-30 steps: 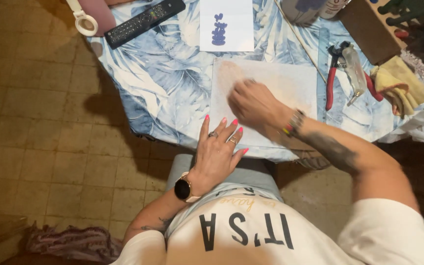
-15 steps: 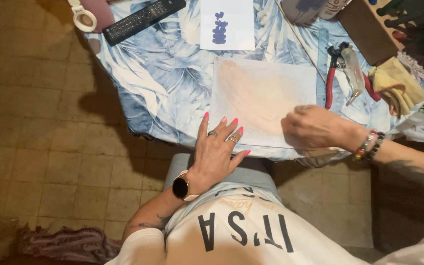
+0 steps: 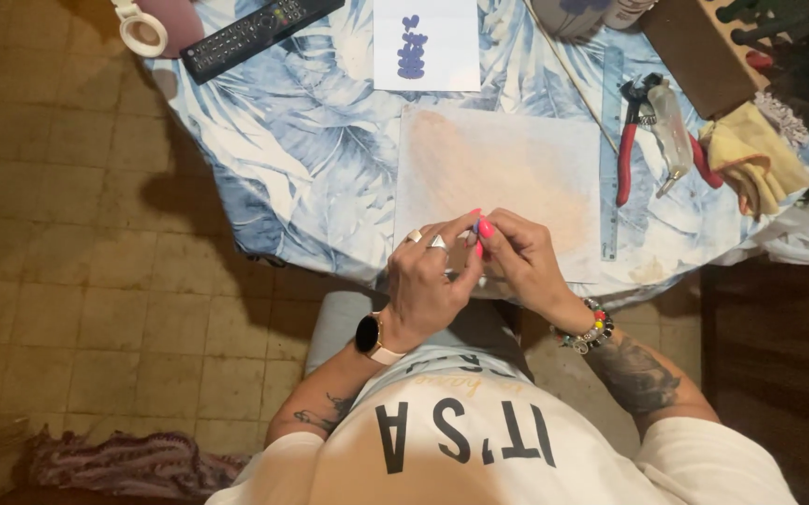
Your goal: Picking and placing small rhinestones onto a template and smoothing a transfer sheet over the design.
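My left hand and my right hand meet fingertip to fingertip over the near edge of a pale sheet with peach shading. The sheet lies flat on the blue leaf-print tablecloth. Between the pinched fingers shows a small bluish piece, too small to identify. Both hands are closed around it. The left wrist wears a watch and the right a beaded bracelet.
On the table lie a black remote, a white tape ring, a white card with a purple shape, a clear ruler, red-handled pliers, a yellow cloth and a brown board. A rug lies on the tiled floor.
My right hand came back from the sheet's right edge to its near edge. My left hand lifted off the table edge and closed against the right hand's fingertips.
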